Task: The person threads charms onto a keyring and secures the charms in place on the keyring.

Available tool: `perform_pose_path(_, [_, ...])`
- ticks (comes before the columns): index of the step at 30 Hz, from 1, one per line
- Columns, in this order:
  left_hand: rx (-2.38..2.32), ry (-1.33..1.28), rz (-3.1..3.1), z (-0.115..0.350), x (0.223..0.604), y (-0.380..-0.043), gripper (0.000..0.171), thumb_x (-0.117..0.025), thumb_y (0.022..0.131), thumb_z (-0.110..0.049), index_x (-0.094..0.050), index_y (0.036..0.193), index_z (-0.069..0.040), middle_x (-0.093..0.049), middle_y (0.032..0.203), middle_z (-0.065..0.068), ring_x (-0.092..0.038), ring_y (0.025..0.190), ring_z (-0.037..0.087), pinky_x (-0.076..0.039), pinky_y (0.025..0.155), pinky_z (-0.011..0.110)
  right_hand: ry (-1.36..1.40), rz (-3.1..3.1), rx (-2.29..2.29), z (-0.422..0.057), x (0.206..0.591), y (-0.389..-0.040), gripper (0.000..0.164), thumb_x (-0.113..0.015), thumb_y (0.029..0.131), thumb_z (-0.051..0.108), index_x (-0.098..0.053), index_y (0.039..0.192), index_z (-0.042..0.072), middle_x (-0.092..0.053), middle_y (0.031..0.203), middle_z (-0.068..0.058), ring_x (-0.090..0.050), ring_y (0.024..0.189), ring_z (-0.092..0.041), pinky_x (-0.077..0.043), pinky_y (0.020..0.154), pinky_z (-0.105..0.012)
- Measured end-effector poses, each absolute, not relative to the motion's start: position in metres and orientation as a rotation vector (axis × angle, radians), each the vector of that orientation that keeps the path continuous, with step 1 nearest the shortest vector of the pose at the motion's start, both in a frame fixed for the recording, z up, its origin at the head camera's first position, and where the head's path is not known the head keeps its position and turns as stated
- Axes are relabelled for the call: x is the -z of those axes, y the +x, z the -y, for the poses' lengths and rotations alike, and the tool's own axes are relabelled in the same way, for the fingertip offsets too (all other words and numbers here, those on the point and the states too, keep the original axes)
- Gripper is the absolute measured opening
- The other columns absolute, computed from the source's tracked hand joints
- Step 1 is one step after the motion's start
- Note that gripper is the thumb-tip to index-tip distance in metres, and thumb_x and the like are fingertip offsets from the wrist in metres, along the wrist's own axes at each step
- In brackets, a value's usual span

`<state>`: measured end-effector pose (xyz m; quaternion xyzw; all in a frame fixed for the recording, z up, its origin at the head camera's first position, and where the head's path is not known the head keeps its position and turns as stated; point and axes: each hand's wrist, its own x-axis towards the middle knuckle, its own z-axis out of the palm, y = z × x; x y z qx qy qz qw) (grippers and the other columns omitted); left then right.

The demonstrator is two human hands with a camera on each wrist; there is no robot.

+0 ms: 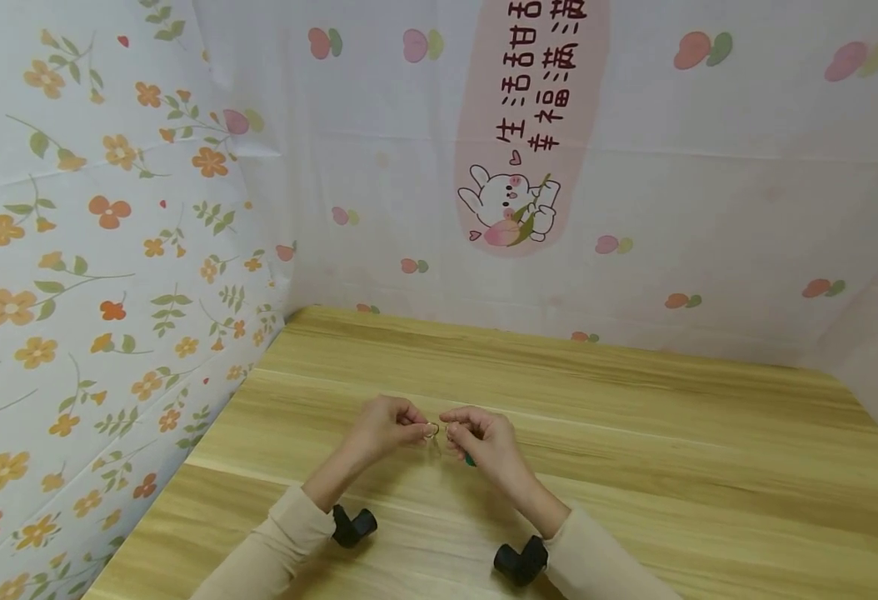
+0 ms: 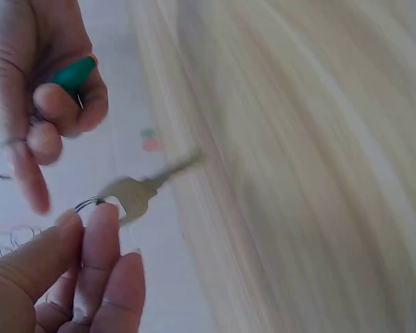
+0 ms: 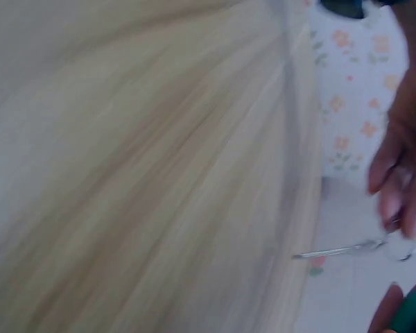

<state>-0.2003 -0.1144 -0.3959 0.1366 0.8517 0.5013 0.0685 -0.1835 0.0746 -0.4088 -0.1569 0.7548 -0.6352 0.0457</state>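
Observation:
Between thumb and fingers my left hand (image 1: pixel 386 429) pinches a thin metal key ring (image 2: pixel 88 202). A brass-coloured key (image 2: pixel 132 196) hangs from that ring, its blade pointing away from the fingertips in the left wrist view. Just to the right, my right hand (image 1: pixel 490 442) pinches another small metal ring (image 1: pixel 449 432). Curled in its lower fingers is a small smooth green object (image 2: pixel 74 74), mostly covered, whose kind I cannot tell. The two hands face each other a short gap apart, over the table. At the right wrist view's edge, the key (image 3: pixel 340 251) shows nearly edge-on.
A wood-grain table (image 1: pixel 634 450) spreads beneath both hands. White cloth with orange flowers (image 1: pixel 109 212) hangs on the left, and a fruit-printed cloth (image 1: pixel 379 167) with a rabbit picture hangs behind. Black devices (image 1: pixel 521 561) are worn at both wrists, by beige sleeves (image 1: pixel 596 550).

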Motion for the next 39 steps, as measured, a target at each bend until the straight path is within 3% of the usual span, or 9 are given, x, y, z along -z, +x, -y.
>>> perform_pose_path(3, [-1.631,0.396,-2.4,0.107,0.396,-0.196,0.013,-0.069,0.084,-0.007,-0.065,0.083,0.005,-0.068,0.073,0.01,-0.069,0.072,0.031,-0.056,0.067,0.038,-0.609,-2.59,1.815,-0.079,0.409,-0.182,0.006,-0.062,0.087,-0.001,-0.064,0.093,-0.002,-0.063,0.069,-0.015,-0.053,0.052,-0.008,-0.045,0.048,-0.019])
perform_pose_path(7, [-1.704,0.364,-2.255,0.1,0.397,-0.191,0.013,-0.067,0.086,-0.006,-0.065,0.087,0.007,-0.068,0.076,0.009,-0.07,0.075,0.025,-0.056,0.073,0.038,-0.766,-2.846,1.638,-0.087,0.41,-0.178,0.007,-0.065,0.086,0.001,-0.07,0.086,0.006,-0.065,0.066,-0.005,-0.048,0.05,-0.001,-0.043,0.045,-0.019])
perform_pose_path(14, [-1.759,0.354,-2.145,0.093,0.394,-0.184,0.015,-0.065,0.087,-0.006,-0.064,0.091,0.008,-0.069,0.081,0.01,-0.069,0.077,0.016,-0.055,0.077,0.039,-0.894,-2.953,1.611,-0.093,0.413,-0.174,0.006,-0.067,0.084,0.0,-0.07,0.085,0.006,-0.066,0.068,-0.003,-0.05,0.056,0.001,-0.043,0.048,-0.018])
perform_pose_path(25, [-1.767,0.376,-2.178,0.087,0.393,-0.179,0.014,-0.064,0.088,-0.006,-0.065,0.089,0.008,-0.07,0.081,0.012,-0.07,0.077,0.022,-0.055,0.075,0.04,-0.978,-2.933,1.68,-0.098,0.415,-0.168,0.012,-0.069,0.08,-0.003,-0.066,0.082,0.009,-0.066,0.071,-0.005,-0.052,0.06,0.001,-0.045,0.051,-0.019])
perform_pose_path(33, [-1.766,0.388,-2.256,0.084,0.395,-0.178,0.012,-0.066,0.086,-0.006,-0.067,0.086,0.006,-0.069,0.08,0.016,-0.07,0.076,0.028,-0.055,0.072,0.041,-1.082,-3.011,1.609,-0.103,0.416,-0.167,0.007,-0.068,0.081,-0.002,-0.069,0.084,0.005,-0.068,0.077,-0.006,-0.059,0.064,-0.004,-0.049,0.055,-0.017])
perform_pose_path(39, [-1.754,0.42,-2.285,0.082,0.394,-0.175,0.014,-0.067,0.086,-0.009,-0.068,0.085,0.005,-0.07,0.08,0.017,-0.069,0.077,0.033,-0.055,0.07,0.042,-1.131,-3.011,1.614,-0.103,0.416,-0.167,0.011,-0.069,0.079,-0.005,-0.067,0.082,0.006,-0.067,0.077,-0.004,-0.054,0.063,-0.001,-0.047,0.053,-0.016])
